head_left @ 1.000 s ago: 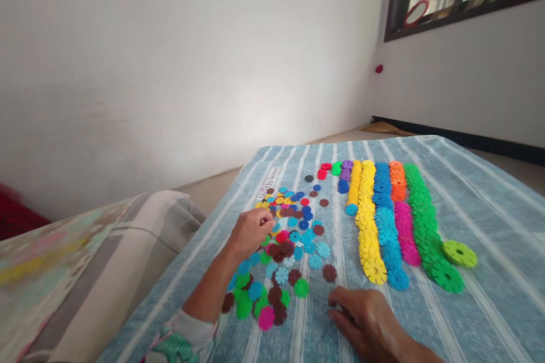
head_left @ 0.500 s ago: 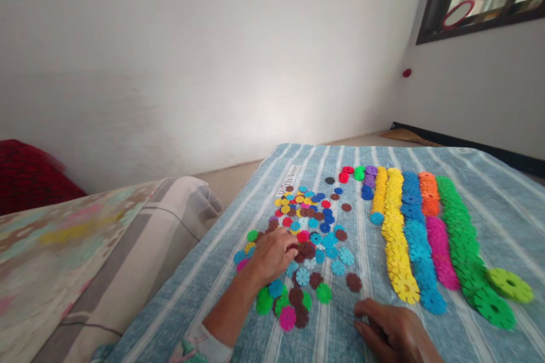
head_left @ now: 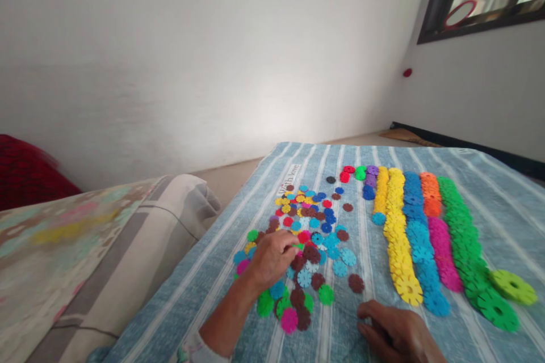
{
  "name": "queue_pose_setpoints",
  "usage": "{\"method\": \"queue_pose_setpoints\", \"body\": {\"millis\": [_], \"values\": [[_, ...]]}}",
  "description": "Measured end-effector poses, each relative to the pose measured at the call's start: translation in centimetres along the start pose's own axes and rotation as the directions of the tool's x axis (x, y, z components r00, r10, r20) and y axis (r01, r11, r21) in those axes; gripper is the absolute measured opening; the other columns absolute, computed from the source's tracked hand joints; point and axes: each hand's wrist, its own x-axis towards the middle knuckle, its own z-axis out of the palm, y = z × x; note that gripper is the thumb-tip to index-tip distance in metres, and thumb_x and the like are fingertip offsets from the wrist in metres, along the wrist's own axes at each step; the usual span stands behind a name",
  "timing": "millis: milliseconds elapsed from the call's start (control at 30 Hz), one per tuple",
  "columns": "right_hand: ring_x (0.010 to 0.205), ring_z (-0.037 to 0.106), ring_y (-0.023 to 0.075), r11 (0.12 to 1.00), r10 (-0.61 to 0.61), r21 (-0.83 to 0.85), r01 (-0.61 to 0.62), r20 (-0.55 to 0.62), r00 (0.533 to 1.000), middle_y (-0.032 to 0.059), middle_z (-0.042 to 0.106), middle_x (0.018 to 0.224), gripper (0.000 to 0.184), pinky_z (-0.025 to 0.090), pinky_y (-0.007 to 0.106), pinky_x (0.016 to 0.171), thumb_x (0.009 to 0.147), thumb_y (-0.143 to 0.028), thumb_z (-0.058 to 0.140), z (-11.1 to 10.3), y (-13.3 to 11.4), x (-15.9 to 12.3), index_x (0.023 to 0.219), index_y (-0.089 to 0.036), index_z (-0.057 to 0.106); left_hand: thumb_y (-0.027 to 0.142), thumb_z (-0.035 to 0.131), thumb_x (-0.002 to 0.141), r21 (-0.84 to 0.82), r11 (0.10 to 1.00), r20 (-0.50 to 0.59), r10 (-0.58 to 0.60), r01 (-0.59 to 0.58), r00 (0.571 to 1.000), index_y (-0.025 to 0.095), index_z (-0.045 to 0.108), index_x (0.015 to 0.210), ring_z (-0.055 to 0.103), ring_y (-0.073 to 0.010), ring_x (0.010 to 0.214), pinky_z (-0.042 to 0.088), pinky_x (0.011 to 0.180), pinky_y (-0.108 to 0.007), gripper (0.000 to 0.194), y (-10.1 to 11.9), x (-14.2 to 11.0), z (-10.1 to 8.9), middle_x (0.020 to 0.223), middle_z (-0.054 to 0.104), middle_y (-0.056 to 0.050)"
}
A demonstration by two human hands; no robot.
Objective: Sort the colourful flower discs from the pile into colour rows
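My left grip (head_left: 272, 258) dips into unsorted discs (head_left: 304, 278); I can't tell if it's pinching. Beyond my right grip (head_left: 395, 326), slightly spread, lie colour-grouped rows (head_left: 397, 227).

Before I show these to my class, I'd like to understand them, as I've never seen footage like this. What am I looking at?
There is no robot here: you see a person's two bare hands. Every picture comes from one camera worn on the head, looking forward and down.

A striped cloth covers the surface. On its left side lie loose notched discs in mixed colors. To the right, more discs overlap in long rows: a yellow row and a green row are easy to spot.

The left hand is among the loose discs; its fingertips are too small to tell whether it grips one. The right hand is loosely curled near the cloth's front, with no disc visible in it.
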Motion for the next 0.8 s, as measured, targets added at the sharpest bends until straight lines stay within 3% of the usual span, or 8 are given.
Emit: {"method": "queue_pose_setpoints", "body": {"millis": [133, 233, 367, 433, 533, 600, 667, 800], "values": [[0.042, 0.056, 0.0111, 1.000, -0.005, -0.014, 0.005, -0.020, 1.000, -0.0045, 0.061, 0.053, 0.024, 0.038, 0.018, 0.043, 0.095, -0.033, 0.042, 0.3, 0.1, -0.2, 0.081, -0.022, 0.057, 0.012, 0.052, 0.081, 0.081, 0.992, -0.120, -0.084, 0.094, 0.989, 0.017, 0.067, 0.075, 0.057, -0.0135, 0.072, 0.039, 0.068, -0.023, 0.018, -1.8, 0.0, 0.0, 0.074, 0.059, -0.001], [0.038, 0.053, 0.0109, 0.997, -0.046, -0.072, 0.037, -0.128, 0.991, -0.0051, 0.057, 0.050, 0.031, 0.035, 0.020, 0.041, 0.098, -0.036, 0.037, 0.8, -0.9, 0.2, 0.075, -0.024, 0.053, 0.016, 0.051, 0.085, 0.133, 0.988, -0.136, -0.067, 0.085, 0.988, 0.018, 0.067, 0.080, 0.058, -0.0148, 0.075, 0.041, 0.068, -0.024, 0.018, -2.3, -0.2, 0.1, 0.079, 0.058, -0.002], [0.044, 0.051, 0.0159, 0.946, -0.258, -0.284, 0.159, -0.356, 0.898, -0.0017, 0.052, 0.052, 0.036, 0.038, 0.027, 0.047, 0.099, -0.023, 0.030, 1.1, -4.3, 3.2, 0.067, -0.024, 0.047, 0.021, 0.049, 0.087, 0.183, 0.983, -0.172, 0.012, 0.020, 0.985, 0.020, 0.068, 0.092, 0.059, -0.0187, 0.085, 0.045, 0.075, -0.028, 0.020, -2.5, -0.1, 0.3, 0.090, 0.061, -0.005], [0.054, 0.055, 0.0178, 0.914, -0.339, -0.319, 0.253, -0.252, 0.907, -0.0004, 0.058, 0.064, 0.026, 0.043, 0.030, 0.056, 0.094, -0.015, 0.038, 1.0, -6.0, 5.7, 0.074, -0.023, 0.051, 0.022, 0.049, 0.087, 0.204, 0.979, -0.191, 0.049, -0.009, 0.980, 0.020, 0.069, 0.092, 0.058, -0.0210, 0.091, 0.046, 0.079, -0.031, 0.020, -2.9, 0.2, 0.4, 0.094, 0.062, -0.007], [0.082, 0.060, 0.0244, 0.932, -0.253, -0.305, 0.196, -0.157, 0.955, 0.0047, 0.065, 0.092, 0.005, 0.051, 0.037, 0.072, 0.088, -0.026, 0.059, 1.1, -7.5, 9.2, 0.088, -0.021, 0.057, 0.022, 0.050, 0.087, 0.216, 0.975, -0.211, 0.106, -0.059, 0.972, 0.019, 0.069, 0.090, 0.057, -0.0232, 0.094, 0.047, 0.083, -0.035, 0.020, -3.6, 0.6, 0.5, 0.098, 0.065, -0.007], [0.108, 0.055, 0.0303, 0.934, -0.233, -0.300, 0.197, -0.090, 0.968, 0.0096, 0.061, 0.119, 0.030, 0.047, 0.045, 0.092, 0.087, -0.036, 0.064, 1.4, -7.7, 10.5, 0.111, -0.019, 0.057, 0.022, 0.050, 0.087, 0.217, 0.973, -0.210, 0.131, -0.085, 0.969, 0.019, 0.069, 0.092, 0.057, -0.0234, 0.094, 0.047, 0.083, -0.036, 0.020, -3.9, 0.6, 0.6, 0.100, 0.066, -0.007], [0.121, 0.048, 0.0334, 0.941, -0.199, -0.287, 0.180, -0.036, 0.979, 0.0123, 0.054, 0.132, 0.046, 0.041, 0.050, 0.101, 0.087, -0.044, 0.064, 2.1, -7.5, 10.8, 0.123, -0.017, 0.054, 0.020, 0.050, 0.087, 0.214, 0.972, -0.194, 0.144, -0.101, 0.970, 0.019, 0.069, 0.093, 0.056, -0.0232, 0.093, 0.047, 0.083, -0.036, 0.020, -4.0, 0.6, 0.7, 0.100, 0.067, -0.007], [0.126, 0.045, 0.0337, 0.955, -0.134, -0.264, 0.133, 0.012, 0.991, 0.0138, 0.053, 0.135, 0.047, 0.037, 0.052, 0.105, 0.086, -0.046, 0.066, 3.3, -6.5, 10.1, 0.123, -0.016, 0.057, 0.016, 0.053, 0.085, 0.203, 0.974, -0.164, 0.136, -0.101, 0.977, 0.020, 0.069, 0.090, 0.056, -0.0224, 0.092, 0.047, 0.082, -0.035, 0.017, -3.9, 0.4, 0.9, 0.097, 0.067, -0.006]]}}
